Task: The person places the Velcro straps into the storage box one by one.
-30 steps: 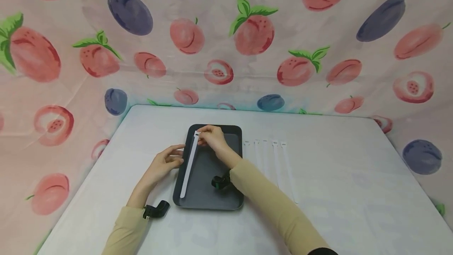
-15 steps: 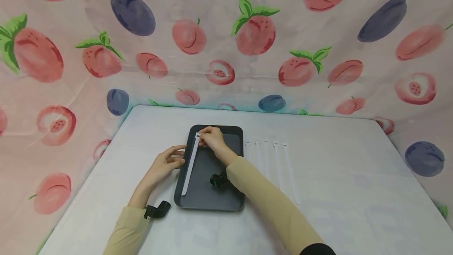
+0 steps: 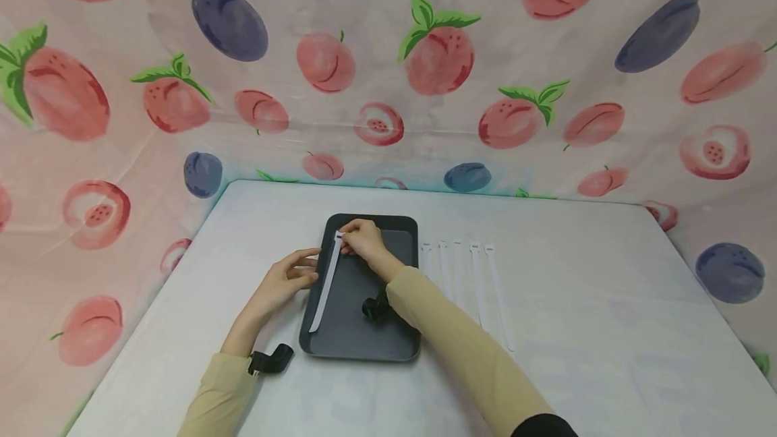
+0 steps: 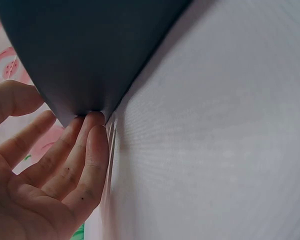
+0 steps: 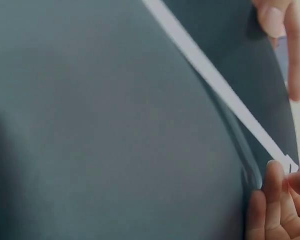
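In the head view, a dark grey rectangular tray point(image 3: 364, 342) stands on the white table. My right hand point(image 3: 363, 238) pinches the slotted head of a flat white cable tie point(image 3: 326, 285) between thumb and fingers, over the tray's far left part. The tie runs slantwise along the tray's left side, its tail towards the near left corner; in the right wrist view the white cable tie point(image 5: 210, 72) stretches straight from the fingertips. My left hand point(image 3: 284, 282) is at the tray's left edge. Its extended fingers point(image 4: 95, 150) touch the tray's outer wall in the left wrist view.
Several more white cable ties point(image 3: 493, 282) lie side by side on the table, right of the tray; the right sleeve point(image 3: 461, 336) covers part of them. A fruit-printed cloth point(image 3: 376, 52) hangs behind the table point(image 3: 607, 302).
My right hand and the tie's head have shifted slightly nearer, while the tie's tail has moved a little away from the tray's near edge. My left hand keeps its place at the tray.
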The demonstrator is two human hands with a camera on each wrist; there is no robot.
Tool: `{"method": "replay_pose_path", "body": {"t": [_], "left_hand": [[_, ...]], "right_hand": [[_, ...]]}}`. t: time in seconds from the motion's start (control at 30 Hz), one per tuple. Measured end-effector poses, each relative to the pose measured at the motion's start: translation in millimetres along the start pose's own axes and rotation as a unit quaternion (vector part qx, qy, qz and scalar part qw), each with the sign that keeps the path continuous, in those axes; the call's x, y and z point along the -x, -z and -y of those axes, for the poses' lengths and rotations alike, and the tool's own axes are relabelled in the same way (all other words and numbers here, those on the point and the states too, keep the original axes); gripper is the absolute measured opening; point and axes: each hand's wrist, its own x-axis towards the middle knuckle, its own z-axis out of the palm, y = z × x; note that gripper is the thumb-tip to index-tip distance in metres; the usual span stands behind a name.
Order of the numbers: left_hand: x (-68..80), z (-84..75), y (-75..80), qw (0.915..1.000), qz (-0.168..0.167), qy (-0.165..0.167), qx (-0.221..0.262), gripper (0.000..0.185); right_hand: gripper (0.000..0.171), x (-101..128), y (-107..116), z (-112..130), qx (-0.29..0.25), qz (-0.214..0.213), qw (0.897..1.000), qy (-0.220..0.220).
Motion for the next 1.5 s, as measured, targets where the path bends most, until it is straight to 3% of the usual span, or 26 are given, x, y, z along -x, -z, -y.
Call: {"method": "replay_pose_path", "body": {"t": [0.33,0.77,1.03,1.5], "left_hand": [[-0.8,2.4,0.2,1.0000,-0.001,-0.002,0.001,0.052],[0.1,2.2,-1.2,1.0000,-0.002,0.004,0.002,0.051],[-0.6,1.5,0.6,1.0000,-0.002,0.002,0.002,0.052],[-0.6,0.4,0.8,1.0000,0.004,-0.002,0.001,0.052]], "right_hand": [[0.014,2,0,-1,0.033,0.008,0.999,0.014],[0.024,4,9,-6,0.021,0.068,0.997,0.018],[0.033,4,13,4,0.090,0.138,0.986,0.038],[0.035,11,30,11,0.166,0.174,0.970,0.027]]}}
